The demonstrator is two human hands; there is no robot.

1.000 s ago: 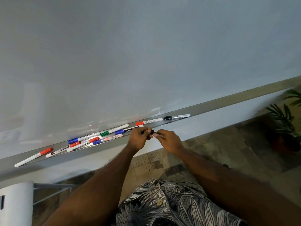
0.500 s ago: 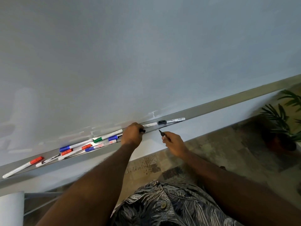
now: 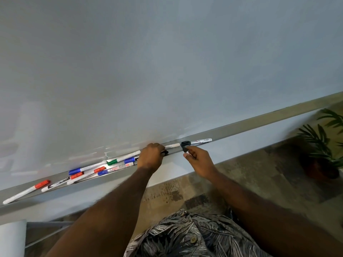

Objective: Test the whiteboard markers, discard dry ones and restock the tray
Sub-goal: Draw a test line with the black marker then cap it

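Left fingers grip one marker; right fingers, one cap.

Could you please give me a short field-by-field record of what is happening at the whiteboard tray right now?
left hand: grips a black marker, apparently uncapped, at the tray's front edge
right hand: pinches a small black cap
tray: holds loose markers, among them a red-capped marker, a green-capped marker and a black-capped marker
whiteboard: no ink marks visible
floor, right: potted plant
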